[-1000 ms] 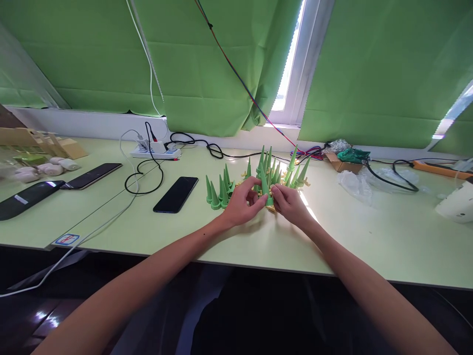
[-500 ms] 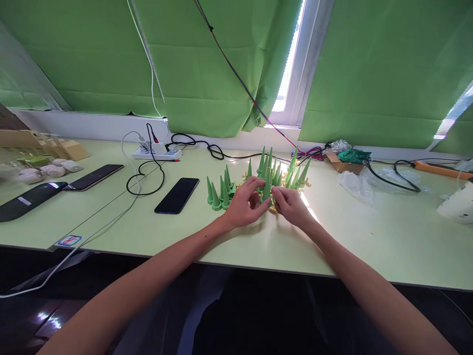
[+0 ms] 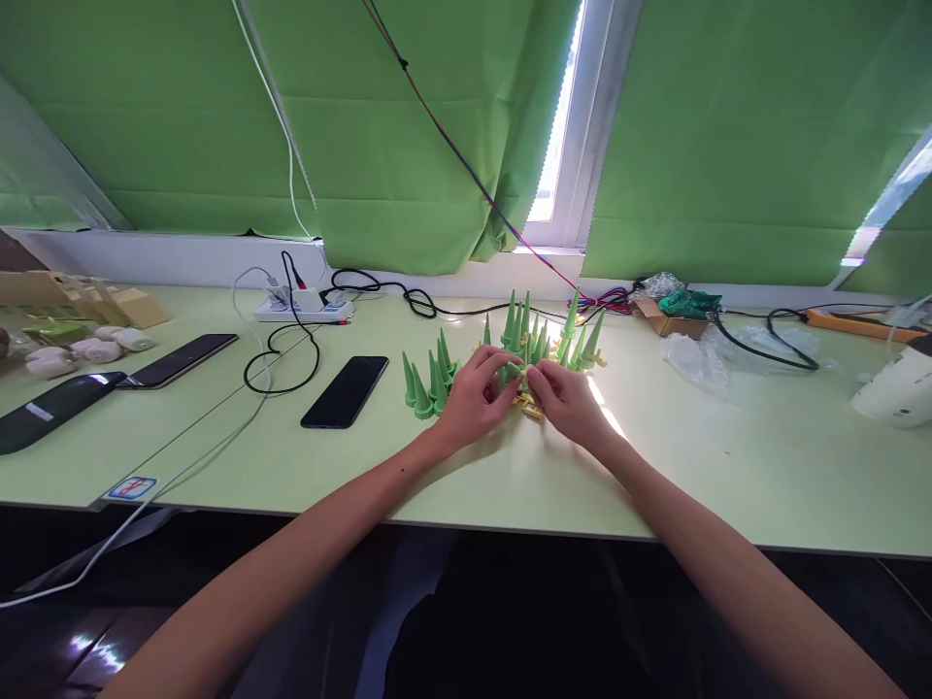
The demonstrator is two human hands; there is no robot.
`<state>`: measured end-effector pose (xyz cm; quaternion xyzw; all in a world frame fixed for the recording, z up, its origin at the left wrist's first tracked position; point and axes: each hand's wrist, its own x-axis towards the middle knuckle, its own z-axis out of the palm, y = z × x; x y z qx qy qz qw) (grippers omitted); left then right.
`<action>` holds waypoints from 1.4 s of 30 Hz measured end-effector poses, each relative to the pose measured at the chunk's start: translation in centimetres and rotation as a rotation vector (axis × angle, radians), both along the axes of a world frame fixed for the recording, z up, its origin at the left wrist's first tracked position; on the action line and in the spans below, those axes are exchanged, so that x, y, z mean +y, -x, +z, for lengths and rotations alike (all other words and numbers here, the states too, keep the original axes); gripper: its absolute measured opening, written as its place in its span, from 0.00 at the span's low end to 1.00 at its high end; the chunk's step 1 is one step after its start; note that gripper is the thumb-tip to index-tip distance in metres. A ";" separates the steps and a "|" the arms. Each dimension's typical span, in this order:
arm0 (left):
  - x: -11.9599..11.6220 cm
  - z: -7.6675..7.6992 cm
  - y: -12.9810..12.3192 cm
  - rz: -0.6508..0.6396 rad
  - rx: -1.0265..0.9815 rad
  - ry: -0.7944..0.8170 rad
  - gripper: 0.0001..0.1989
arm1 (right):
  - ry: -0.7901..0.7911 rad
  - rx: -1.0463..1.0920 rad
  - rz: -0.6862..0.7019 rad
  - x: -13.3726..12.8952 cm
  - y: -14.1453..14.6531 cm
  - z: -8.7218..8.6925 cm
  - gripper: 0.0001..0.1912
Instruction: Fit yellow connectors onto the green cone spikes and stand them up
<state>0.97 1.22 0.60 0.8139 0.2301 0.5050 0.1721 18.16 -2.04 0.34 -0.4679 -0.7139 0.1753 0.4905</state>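
My left hand [image 3: 475,396] is closed round a green plastic spike [image 3: 515,372], which is tipped so that mostly its end shows. Fingers of my right hand [image 3: 570,402] pinch at that same end; whatever small part they hold is hidden. Below the fingertips lie small yellow plastic pieces [image 3: 531,410] on the table. Several more green spikes [image 3: 421,396] stand point up to the left of my left hand. Others [image 3: 586,348] stand behind and to the right of my hands, with yellow bits among them.
A black phone [image 3: 345,392] lies left of the spikes on the table [image 3: 655,476]. Behind it are a white power strip [image 3: 306,307] and loose cables. Farther left are another phone [image 3: 186,360] and white bulb-like items [image 3: 102,346]. Clear plastic bags [image 3: 695,365] and a small carton [image 3: 674,320] sit at right.
The green spike in my left hand has turned from upright to tipped, with its end now toward my right fingers. Both hands stay close together; the view has shifted slightly.
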 end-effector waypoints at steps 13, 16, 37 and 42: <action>0.0 -0.2 0.0 0.007 0.009 0.019 0.06 | -0.090 -0.089 -0.017 0.2 -0.3 -0.1 0.16; -0.4 -0.1 -0.1 0.007 -0.033 0.166 0.11 | -0.105 -0.061 -0.033 0.3 -0.4 -0.1 0.15; -1.1 0.9 0.0 -0.160 0.052 0.682 0.28 | -0.095 0.012 0.034 0.0 -0.6 0.0 0.14; -1.0 0.8 0.2 -0.169 0.088 0.656 0.25 | -0.061 0.009 0.024 0.0 -0.6 0.0 0.16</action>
